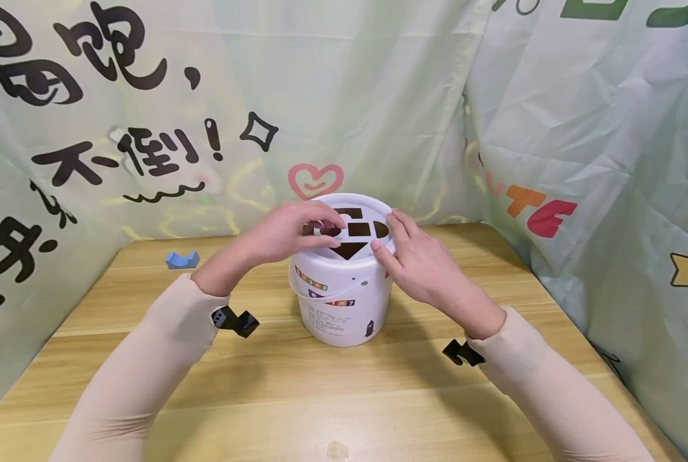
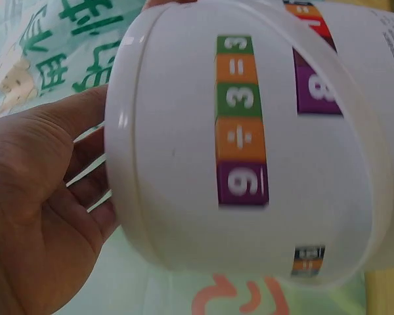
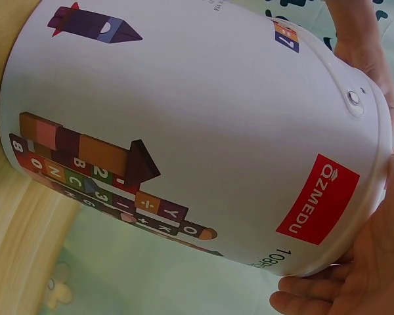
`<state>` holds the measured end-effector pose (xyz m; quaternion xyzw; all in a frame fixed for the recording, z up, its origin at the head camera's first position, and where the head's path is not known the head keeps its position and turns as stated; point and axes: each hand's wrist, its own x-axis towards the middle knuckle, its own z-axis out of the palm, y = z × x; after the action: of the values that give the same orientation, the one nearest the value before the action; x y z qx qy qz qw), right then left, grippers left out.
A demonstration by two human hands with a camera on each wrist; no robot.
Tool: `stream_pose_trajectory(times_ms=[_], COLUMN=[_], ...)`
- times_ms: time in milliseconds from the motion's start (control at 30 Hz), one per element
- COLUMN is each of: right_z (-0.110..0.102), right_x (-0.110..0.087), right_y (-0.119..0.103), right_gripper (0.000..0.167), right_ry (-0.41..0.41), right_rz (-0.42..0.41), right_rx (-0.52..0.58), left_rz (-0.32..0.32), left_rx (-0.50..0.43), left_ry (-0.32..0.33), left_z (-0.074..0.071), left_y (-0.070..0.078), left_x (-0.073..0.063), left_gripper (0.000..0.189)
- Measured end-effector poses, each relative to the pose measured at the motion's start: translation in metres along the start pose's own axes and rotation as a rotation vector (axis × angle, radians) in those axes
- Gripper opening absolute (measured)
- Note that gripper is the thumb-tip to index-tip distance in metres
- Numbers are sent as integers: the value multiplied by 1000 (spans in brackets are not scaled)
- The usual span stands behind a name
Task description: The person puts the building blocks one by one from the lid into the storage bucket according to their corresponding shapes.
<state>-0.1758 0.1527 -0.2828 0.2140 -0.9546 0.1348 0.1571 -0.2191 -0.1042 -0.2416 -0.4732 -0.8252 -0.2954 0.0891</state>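
Observation:
A white bucket (image 1: 344,301) with a wire-like white handle stands upright on the table. Its white lid (image 1: 364,210) has several dark shaped holes, among them a triangle and a rectangle. Over the lid's left part my left hand (image 1: 289,234) is bent, thumb and fingertips apart; I see nothing between them. The left wrist view shows this hand (image 2: 36,203) at the bucket's rim (image 2: 121,131), some fingers hidden behind it. My right hand (image 1: 419,260) holds the bucket's right rim, thumb at the lid's edge. In the right wrist view its fingers (image 3: 308,289) lie past the rim.
A blue block with a curved notch (image 1: 182,259) lies at the table's back left. The wooden table (image 1: 251,398) meets printed cloth (image 1: 367,96) at the back and sides. Black wrist mounts (image 1: 237,321) stick out from the sleeves.

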Motion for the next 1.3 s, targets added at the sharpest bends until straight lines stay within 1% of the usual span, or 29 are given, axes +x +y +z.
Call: stream_pose_trajectory(times_ms=[200,333,533,667,800,1000,1200,1300], right_z=[0,-1,-1,-1,-2,-1,0,1], right_x=[0,0,0,0,-1,0,1,1], right_y=[0,1,2,1,1,0,0,1], right_gripper=[70,71,71,71,71,72,72,72], right_ry=[3,11,2,2,4,1,-14,-19], right_rz=[-5,-1,7,7,3,2,3,5], right_rx=[11,19,15,15,14,8,-2,-2], left_rz=[-180,-263,-375,-458,-525,-607,-666,-689], left_rx=[-20,-26,-48,-31,-25,-26,6,32], left_ry=[83,121,171,194,199,190,175,155], left_z=[-14,-20,-24,-23,-21,-18,-10,-5], left_y=[-13,-26,-55,-77,-97,-124,-154,-168], left_x=[-21,-33,-54,-68,-81,-99,-119,-127], left_gripper=[26,26,30,35,41,48,52,52])
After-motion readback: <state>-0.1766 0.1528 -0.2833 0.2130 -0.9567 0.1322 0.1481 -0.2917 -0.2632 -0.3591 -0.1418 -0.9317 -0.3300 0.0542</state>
